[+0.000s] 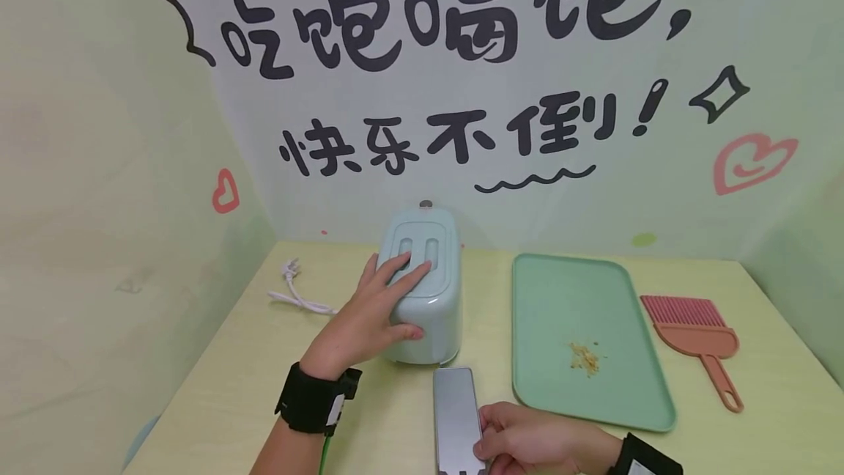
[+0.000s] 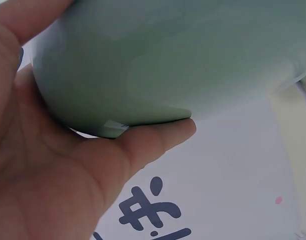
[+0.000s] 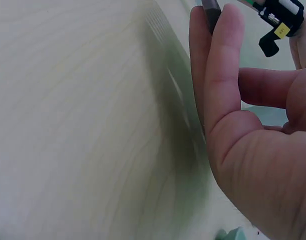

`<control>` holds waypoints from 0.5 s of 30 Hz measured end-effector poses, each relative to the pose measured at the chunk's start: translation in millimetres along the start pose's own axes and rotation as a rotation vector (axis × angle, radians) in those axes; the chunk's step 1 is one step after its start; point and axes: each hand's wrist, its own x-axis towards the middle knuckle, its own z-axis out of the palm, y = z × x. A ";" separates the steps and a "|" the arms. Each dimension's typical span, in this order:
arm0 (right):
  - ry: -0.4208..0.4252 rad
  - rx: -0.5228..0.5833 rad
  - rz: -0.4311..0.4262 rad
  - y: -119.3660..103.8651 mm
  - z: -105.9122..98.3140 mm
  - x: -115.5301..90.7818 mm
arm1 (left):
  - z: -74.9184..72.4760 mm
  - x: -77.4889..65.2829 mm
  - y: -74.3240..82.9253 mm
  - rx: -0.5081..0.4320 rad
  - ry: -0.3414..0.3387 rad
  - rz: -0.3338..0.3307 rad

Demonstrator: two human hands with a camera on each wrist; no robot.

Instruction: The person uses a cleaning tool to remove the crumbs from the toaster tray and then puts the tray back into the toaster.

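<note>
A light blue toaster with two slots in its top stands at the back middle of the table. My left hand rests on its near left corner, fingers spread over the top and thumb along the near end. In the left wrist view the palm is against the glossy body. My right hand pinches the right edge of a flat grey metal crumb tray between thumb and fingers. The crumb tray's far end lies close to the toaster's base; whether they touch I cannot tell. In the right wrist view only its dark edge shows.
Right of the toaster lies a green serving tray with a small heap of crumbs. Beyond it lies a brush with pink bristles. A white power cord with a plug lies at left. Printed walls enclose the table.
</note>
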 end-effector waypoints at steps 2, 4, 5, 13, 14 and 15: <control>-0.003 -0.001 -0.001 2.1 7.0 4.9 | -0.2 -2.3 -0.1 -0.001 0.006 0.012; 0.000 -0.017 -0.013 3.9 14.1 10.7 | -0.2 -4.7 -0.9 0.000 0.012 0.015; 0.002 -0.027 -0.017 4.6 17.6 13.6 | -0.4 -6.1 -1.1 -0.001 0.014 0.016; 0.023 -0.052 -0.027 4.6 44.2 32.3 | -0.8 -17.5 -2.2 -0.002 0.009 0.043; 0.029 -0.057 -0.028 4.1 47.0 34.0 | -1.0 -18.9 -2.0 -0.003 0.008 0.044; 0.036 -0.060 -0.029 3.5 49.7 35.4 | -1.3 -20.4 -1.8 -0.003 0.008 0.046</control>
